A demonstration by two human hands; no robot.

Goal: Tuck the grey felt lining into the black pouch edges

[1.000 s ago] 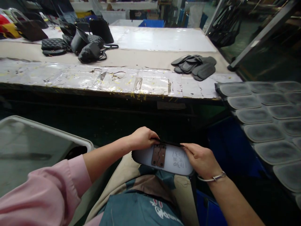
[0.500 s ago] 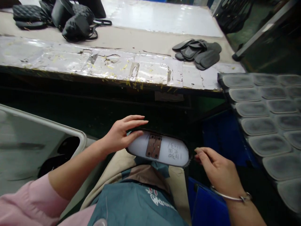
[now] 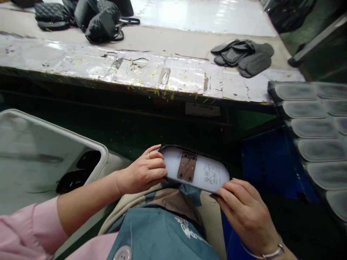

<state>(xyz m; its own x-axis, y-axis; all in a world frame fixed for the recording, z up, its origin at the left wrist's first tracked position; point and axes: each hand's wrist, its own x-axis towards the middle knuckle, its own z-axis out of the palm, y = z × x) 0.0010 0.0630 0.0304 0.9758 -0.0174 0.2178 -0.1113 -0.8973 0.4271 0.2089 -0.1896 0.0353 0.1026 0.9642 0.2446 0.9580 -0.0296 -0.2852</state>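
A white oval board [image 3: 202,173] with a dark rim lies over my lap. A brown metal hinge [image 3: 187,167] is fixed on its face, and handwritten marks show beside the hinge. My left hand [image 3: 149,168] has its fingers closed around the board's left end. At the right end, the fingers of my right hand [image 3: 244,206] pinch the rim. The undersides of both the board and my fingertips are hidden. Below the board is my teal apron [image 3: 159,231].
A worktable [image 3: 173,77] with a worn, taped edge runs across ahead. On it lie black bags [image 3: 101,27] and a pile of dark oval pieces [image 3: 244,56]. Rows of oval pads [image 3: 309,128] are at right; a white bin [image 3: 105,150] holding black pieces stands at left.
My left hand has gone from spread fingers to gripping the board's left end. My right hand has moved in from beside the board onto its right end. The view has shifted slightly.
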